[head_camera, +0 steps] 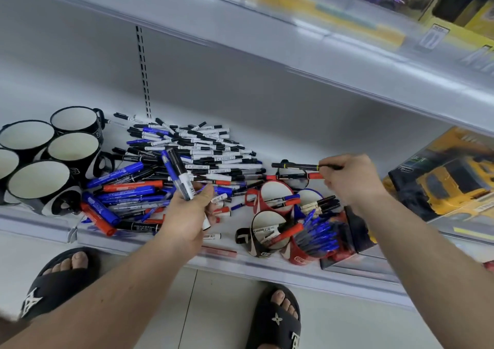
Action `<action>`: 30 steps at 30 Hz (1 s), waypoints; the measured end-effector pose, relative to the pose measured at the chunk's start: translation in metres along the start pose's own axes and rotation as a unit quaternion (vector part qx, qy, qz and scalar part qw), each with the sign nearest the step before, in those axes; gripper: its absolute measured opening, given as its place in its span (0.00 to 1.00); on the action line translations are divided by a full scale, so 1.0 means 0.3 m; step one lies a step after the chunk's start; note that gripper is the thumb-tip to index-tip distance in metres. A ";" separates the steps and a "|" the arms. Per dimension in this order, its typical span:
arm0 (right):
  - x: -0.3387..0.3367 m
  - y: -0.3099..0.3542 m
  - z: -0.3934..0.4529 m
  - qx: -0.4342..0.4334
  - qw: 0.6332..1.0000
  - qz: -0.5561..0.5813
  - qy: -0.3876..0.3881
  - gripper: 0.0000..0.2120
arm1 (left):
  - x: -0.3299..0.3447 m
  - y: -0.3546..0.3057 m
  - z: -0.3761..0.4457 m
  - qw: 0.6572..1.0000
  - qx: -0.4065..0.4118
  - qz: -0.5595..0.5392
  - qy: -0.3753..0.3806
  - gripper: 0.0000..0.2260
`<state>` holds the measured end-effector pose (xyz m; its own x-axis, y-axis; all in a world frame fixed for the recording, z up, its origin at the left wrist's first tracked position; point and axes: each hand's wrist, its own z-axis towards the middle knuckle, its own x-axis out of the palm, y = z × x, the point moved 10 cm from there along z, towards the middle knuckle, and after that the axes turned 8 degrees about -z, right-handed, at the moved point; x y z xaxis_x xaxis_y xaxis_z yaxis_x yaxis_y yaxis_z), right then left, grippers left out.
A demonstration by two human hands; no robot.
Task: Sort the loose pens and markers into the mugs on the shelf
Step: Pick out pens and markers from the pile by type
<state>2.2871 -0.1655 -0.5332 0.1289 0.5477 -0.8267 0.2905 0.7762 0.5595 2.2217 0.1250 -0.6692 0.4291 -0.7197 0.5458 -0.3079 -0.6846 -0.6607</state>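
A big messy pile of pens and markers is spread over the middle of the white shelf, mostly black-and-white ones at the back and fatter blue and red markers toward the front left edge.

Two markers, a blue one and a black-capped one, are gripped in the left hand, fingers curled round their lower ends so they stick up and away over the pile. A couple more white pen ends can be seen poking out under that hand, though how they're held can't be told.

Over on the right, a thin black pen and a red-ended pen are pinched sideways in the right hand, fingertips pressed together on their right ends, just above the coloured mugs.

Five empty black mugs with white insides are clustered at the left end of the shelf. To the right of the pile a red mug with a few pens laid in it is seen, a black mug holding a red marker, and a second red mug stuffed with blue pens. Another mug behind them is mostly hidden.

A boxed yellow toy truck is parked at the far right. Two black sandals are visible on the tiled floor below.
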 end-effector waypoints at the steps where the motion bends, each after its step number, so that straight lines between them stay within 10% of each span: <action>1: 0.002 -0.021 0.031 0.000 0.999 -0.040 0.001 0.08 | 0.006 0.004 -0.001 1.000 0.001 0.006 0.005 0.04; 8: 0.165 -0.027 0.137 -0.047 0.952 -0.299 0.045 0.12 | 0.040 0.042 -0.002 0.998 -0.024 0.018 0.050 0.03; 30: 0.438 -0.105 0.153 -0.126 0.925 -0.329 0.145 0.16 | 0.042 0.122 -0.037 0.977 -0.125 0.089 0.148 0.11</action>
<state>2.3386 -0.1322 -0.6622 -0.2684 -0.0359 -0.9626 -0.0186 0.9993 -0.0321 2.2064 0.0897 -0.6807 0.0978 -0.8064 0.5832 -0.5687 -0.5261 -0.6322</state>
